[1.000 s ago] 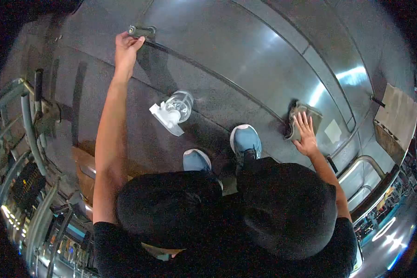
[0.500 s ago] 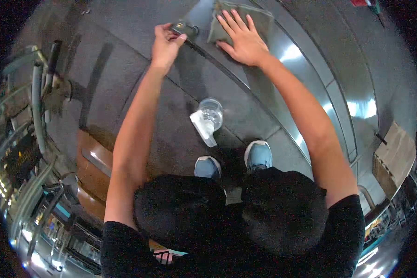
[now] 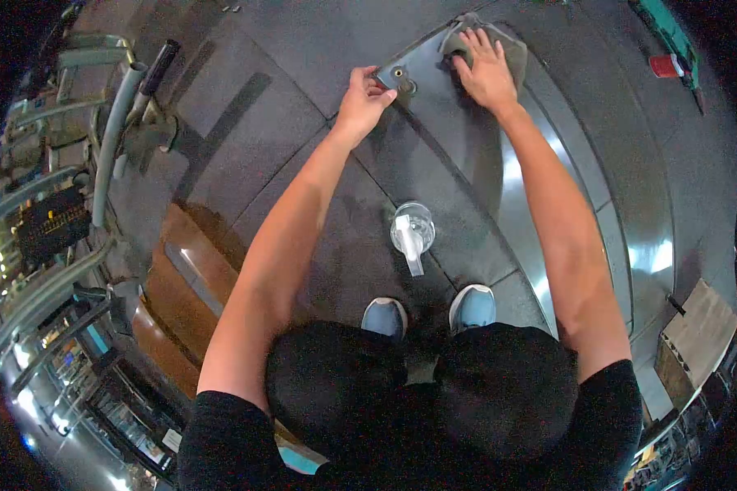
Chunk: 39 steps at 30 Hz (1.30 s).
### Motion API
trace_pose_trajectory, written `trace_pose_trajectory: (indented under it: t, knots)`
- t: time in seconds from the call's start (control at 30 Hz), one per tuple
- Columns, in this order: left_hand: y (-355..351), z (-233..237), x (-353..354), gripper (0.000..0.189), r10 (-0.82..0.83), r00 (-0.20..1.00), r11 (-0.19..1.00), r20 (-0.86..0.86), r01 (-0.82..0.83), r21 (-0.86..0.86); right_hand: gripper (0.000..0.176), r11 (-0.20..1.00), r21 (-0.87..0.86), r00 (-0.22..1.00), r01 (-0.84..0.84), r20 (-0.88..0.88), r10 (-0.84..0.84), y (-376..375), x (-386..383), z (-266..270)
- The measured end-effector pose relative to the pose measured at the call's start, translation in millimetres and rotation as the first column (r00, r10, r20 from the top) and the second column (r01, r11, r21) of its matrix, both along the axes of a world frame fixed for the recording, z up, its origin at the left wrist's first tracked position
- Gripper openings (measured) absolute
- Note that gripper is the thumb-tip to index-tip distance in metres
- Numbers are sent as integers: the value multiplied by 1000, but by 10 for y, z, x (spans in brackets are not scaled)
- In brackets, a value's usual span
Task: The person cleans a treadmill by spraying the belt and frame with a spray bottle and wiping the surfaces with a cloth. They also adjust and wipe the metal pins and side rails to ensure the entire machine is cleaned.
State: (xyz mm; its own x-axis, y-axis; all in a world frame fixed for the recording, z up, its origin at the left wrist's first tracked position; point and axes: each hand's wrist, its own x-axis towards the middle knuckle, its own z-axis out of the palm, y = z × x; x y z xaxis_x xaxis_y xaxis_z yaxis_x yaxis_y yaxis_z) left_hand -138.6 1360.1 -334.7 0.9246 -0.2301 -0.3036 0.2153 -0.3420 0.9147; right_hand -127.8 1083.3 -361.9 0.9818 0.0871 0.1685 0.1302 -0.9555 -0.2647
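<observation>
My left hand (image 3: 363,105) pinches the near corner of a long flat metal panel (image 3: 424,69), beside a small round fitting (image 3: 400,74) on it. On a grey cloth (image 3: 508,53) at the panel's far end lies my right hand (image 3: 489,74), its fingers spread over the cloth. A clear spray bottle (image 3: 413,233) with a white trigger head stands on the tiled floor between my arms, in front of my shoes.
Metal racks with bars (image 3: 110,147) stand at the left. A brown box (image 3: 190,282) is beside my left arm. At the right are a cardboard piece (image 3: 700,335) and a curved shiny metal strip (image 3: 577,176). A green object (image 3: 667,33) and red item (image 3: 666,65) lie at top right.
The view has shifted, so the bottle and shoes appear lower and further right. The cloth under my right hand is more bunched, and more of the panel shows between my hands.
</observation>
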Motion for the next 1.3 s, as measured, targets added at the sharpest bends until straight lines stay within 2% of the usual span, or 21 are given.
trace_pose_trajectory:
  t: [0.03, 0.07, 0.1, 0.17, 0.23, 0.27, 0.4, 0.47, 0.53, 0.57, 0.6, 0.7, 0.77, 0.83, 0.87, 0.9, 0.97, 1.03, 1.07, 1.17, 1.3]
  knots:
    - [1, -4, -18, 67, 16, 1000, 999, -27, -17, -36, 66, 992, 121, 1000, 22, -24, -19, 50, 54, 2]
    - [-6, -12, -15, 67, 26, 998, 997, -53, -30, -72, 67, 992, 124, 1000, -16, 16, 14, 156, 77, -48]
    - [-15, -19, -5, 67, 18, 999, 997, -45, -22, -79, 65, 988, 32, 988, -153, -32, 154, 207, 106, -195]
    - [-17, -45, -14, 68, 16, 999, 997, -38, -19, -74, 61, 910, 414, 982, -35, -157, 109, 491, -118, 290]
    - [-23, -45, -41, 67, 18, 999, 996, -36, -21, -84, 58, 810, 581, 909, 81, -377, 180, 605, -168, 256]
    - [-22, -34, -51, 66, 35, 999, 994, -37, -38, -105, 59, 803, 582, 898, -128, -276, 343, 647, -240, 262]
    - [-4, -42, -50, 66, 63, 998, 986, -21, -66, -152, 59, 845, 522, 891, -114, -322, 319, 494, -173, 214]
    - [-6, -57, -48, 66, 79, 996, 983, -36, -84, -162, 54, 928, 283, 905, -244, -278, 322, 219, -128, 349]
    - [5, -87, -47, 66, 77, 997, 981, -32, -82, -174, 58, 959, -10, 955, -282, -103, 280, -155, 9, 265]
    - [18, -104, -47, 66, 72, 997, 980, -21, -75, -183, 57, 977, -106, 982, -187, -41, 184, -309, 51, 222]
    - [22, -113, -60, 66, 84, 996, 980, -33, -88, -181, 56, 961, -164, 969, -225, 67, 238, -484, 130, 239]
    - [34, -147, -32, 67, 73, 997, 977, -4, -72, -198, 55, 981, 160, 975, 111, 175, -139, -709, 430, -32]
    - [34, -184, -37, 69, 56, 998, 984, 0, -55, -170, 56, 981, 193, 995, 3, 96, -22, -434, 522, 521]
    - [35, -227, -58, 71, 62, 998, 980, 26, -56, -190, 64, 922, 386, 938, -4, -318, 137, -93, 582, 680]
    - [45, -248, -64, 72, 64, 996, 977, 54, -52, -209, 60, 872, 399, 882, -284, -247, 400, 9, 663, 521]
    - [50, -232, -66, 72, 66, 996, 977, 52, -54, -205, 56, 744, 392, 750, -541, -175, 637, 120, 743, 355]
    - [43, -200, -76, 74, 78, 997, 983, 18, -73, -171, 46, 767, 370, 761, -524, -201, 617, 337, 768, 384]
    - [48, -218, -81, 75, 78, 997, 980, 12, -74, -186, 39, 667, 398, 650, -630, -199, 733, 438, 843, 387]
    - [47, -226, -76, 76, 66, 998, 978, 12, -62, -199, 36, 615, 382, 648, -690, -52, 760, 527, 869, 322]
    - [20, -152, -92, 75, 84, 996, 976, 13, -79, -201, 35, 624, 417, 638, -661, -125, 759, 828, 811, 349]
    - [-64, -20, -117, 74, 112, 993, 978, -27, -115, -172, 33, 634, 417, 676, -651, -61, 734, 764, 806, 307]
